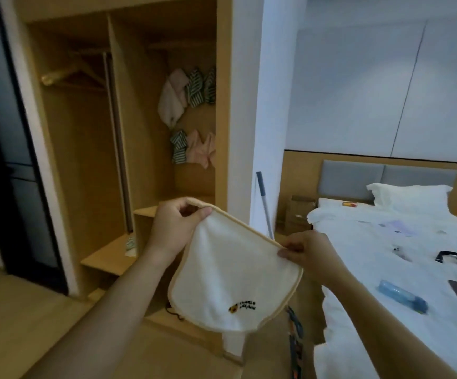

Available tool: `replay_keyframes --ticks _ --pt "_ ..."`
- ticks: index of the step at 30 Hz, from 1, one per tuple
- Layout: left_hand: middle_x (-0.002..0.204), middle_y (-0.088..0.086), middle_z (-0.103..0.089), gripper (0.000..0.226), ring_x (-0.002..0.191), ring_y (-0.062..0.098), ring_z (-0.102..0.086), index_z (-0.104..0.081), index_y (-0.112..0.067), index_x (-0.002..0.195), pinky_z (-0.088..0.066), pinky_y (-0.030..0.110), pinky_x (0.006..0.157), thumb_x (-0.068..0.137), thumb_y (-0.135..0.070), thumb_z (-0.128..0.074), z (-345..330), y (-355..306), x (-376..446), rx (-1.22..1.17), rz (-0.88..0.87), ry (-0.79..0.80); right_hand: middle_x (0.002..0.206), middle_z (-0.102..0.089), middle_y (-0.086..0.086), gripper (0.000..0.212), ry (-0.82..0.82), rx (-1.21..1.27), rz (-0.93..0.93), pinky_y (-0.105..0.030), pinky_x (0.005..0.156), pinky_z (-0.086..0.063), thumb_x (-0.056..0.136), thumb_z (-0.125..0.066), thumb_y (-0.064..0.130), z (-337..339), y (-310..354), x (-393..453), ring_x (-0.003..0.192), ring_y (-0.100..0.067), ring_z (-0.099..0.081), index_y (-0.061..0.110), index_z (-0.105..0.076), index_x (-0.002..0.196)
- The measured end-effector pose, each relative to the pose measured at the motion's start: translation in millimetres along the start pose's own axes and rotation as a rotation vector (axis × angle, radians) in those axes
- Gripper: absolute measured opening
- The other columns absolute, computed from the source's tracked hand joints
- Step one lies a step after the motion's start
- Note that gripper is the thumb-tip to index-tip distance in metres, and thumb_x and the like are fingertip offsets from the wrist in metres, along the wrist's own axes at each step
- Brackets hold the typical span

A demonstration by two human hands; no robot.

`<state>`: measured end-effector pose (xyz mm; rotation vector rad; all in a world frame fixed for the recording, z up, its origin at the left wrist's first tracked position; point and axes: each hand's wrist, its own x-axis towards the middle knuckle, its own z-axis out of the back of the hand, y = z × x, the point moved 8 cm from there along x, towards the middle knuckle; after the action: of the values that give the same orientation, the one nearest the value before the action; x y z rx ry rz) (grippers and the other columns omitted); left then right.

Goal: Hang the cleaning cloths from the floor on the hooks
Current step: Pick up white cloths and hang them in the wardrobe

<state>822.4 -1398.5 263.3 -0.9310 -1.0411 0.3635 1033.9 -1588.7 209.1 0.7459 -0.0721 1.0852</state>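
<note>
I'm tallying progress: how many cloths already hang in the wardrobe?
6, as far as shows: a pink cloth and two striped cloths above; a striped one and two pink ones below. More may be hidden.

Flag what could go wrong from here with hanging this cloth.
1. Both the left hand and right hand pinch the cloth by its top edge; no hanging loop shows, so it may slip off a hook.
2. The hung cloths crowd the wardrobe wall; a free hook may be hard to find, and neighbours could get knocked down.
</note>
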Motion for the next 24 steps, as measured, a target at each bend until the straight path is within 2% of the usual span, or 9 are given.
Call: replay_keyframes --ticks 3,8,12,14,17,19,20,24 --pt "0.079 -0.021 -0.071 0.006 0.077 -0.003 -0.065 -0.073 -0.034 0.077 -0.046 0.022 0.065 0.082 -0.036 -0.075 41.0 11.5 23.7 0.072 0.018 -0.073 0.075 -0.069 0.021 0.008 0.073 0.028 0.041 0.0 0.064 -0.044 0.085 -0.072 0.024 -41.7 26.3 40.1 0.075 0.01 -0.063 0.03 -0.076 0.088" --pt "0.079 -0.016 -0.072 0.008 0.077 0.0 -0.065 -0.075 -0.032 0.081 -0.045 0.019 0.065 0.087 -0.032 -0.07 87.0 24.2 70.0 0.172 -0.014 -0.123 0.081 -0.07 0.015 0.006 0.149 0.062 0.103 -0.012 0.074 -0.052 0.086 -0.07 0.029 -102.4 65.1 109.2 0.077 0.003 -0.065 0.032 -0.074 0.088" --pt "0.081 -0.003 -0.073 0.014 0.078 0.011 -0.066 -0.077 -0.021 0.088 -0.052 0.035 0.072 0.092 -0.028 -0.065 110.4 40.5 114.2 0.261 -0.018 -0.136 0.072 -0.064 0.023 0.016 0.167 0.091 0.195 -0.005 0.061 -0.042 0.085 -0.07 0.029 -143.5 92.4 166.9 0.072 0.01 -0.06 0.043 -0.067 0.077" --pt "0.084 -0.001 -0.073 0.016 0.08 0.013 -0.066 -0.078 -0.019 0.092 -0.053 0.036 0.074 0.092 -0.029 -0.065 117.3 51.3 137.5 0.299 -0.013 -0.124 0.073 -0.065 0.023 0.015 0.199 0.127 0.233 -0.004 0.059 -0.044 0.085 -0.07 0.028 -161.3 105.8 198.9 0.074 0.012 -0.06 0.041 -0.069 0.078" --pt "0.081 -0.005 -0.072 0.009 0.078 0.008 -0.067 -0.076 -0.021 0.088 -0.051 0.025 0.07 0.088 -0.028 -0.07 125.4 65.6 174.9 0.301 -0.029 -0.146 0.084 -0.07 0.019 0.009 0.217 0.249 0.277 -0.014 0.069 -0.055 0.085 -0.07 0.03 -176.4 128.3 251.5 0.078 0.007 -0.065 0.033 -0.075 0.093" --pt "0.077 -0.007 -0.071 0.004 0.074 0.003 -0.065 -0.072 -0.023 0.084 -0.045 0.01 0.063 0.084 -0.026 -0.074 127.9 75.6 200.0 0.307 -0.029 -0.173 0.087 -0.071 0.017 0.014 0.156 0.397 0.295 -0.021 0.072 -0.058 0.087 -0.069 0.032 -172.9 143.9 287.3 0.08 0.003 -0.066 0.03 -0.074 0.1" --pt "0.075 -0.007 -0.071 0.006 0.072 0.002 -0.064 -0.07 -0.023 0.082 -0.043 0.006 0.062 0.083 -0.026 -0.076 128.9 80.8 212.9 0.313 -0.034 -0.187 0.087 -0.071 0.017 0.013 0.114 0.493 0.299 -0.022 0.072 -0.058 0.088 -0.068 0.032 -168.7 151.5 304.5 0.08 0.001 -0.067 0.03 -0.073 0.1" --pt "0.078 -0.011 -0.071 0.004 0.077 0.002 -0.066 -0.072 -0.027 0.081 -0.046 0.006 0.067 0.083 -0.027 -0.075 128.3 103.3 264.5 0.354 -0.062 -0.193 0.084 -0.072 0.014 0.012 0.014 0.773 0.357 -0.027 0.074 -0.059 0.09 -0.064 0.031 -158.5 179.0 370.4 0.081 -0.006 -0.069 0.029 -0.073 0.097"
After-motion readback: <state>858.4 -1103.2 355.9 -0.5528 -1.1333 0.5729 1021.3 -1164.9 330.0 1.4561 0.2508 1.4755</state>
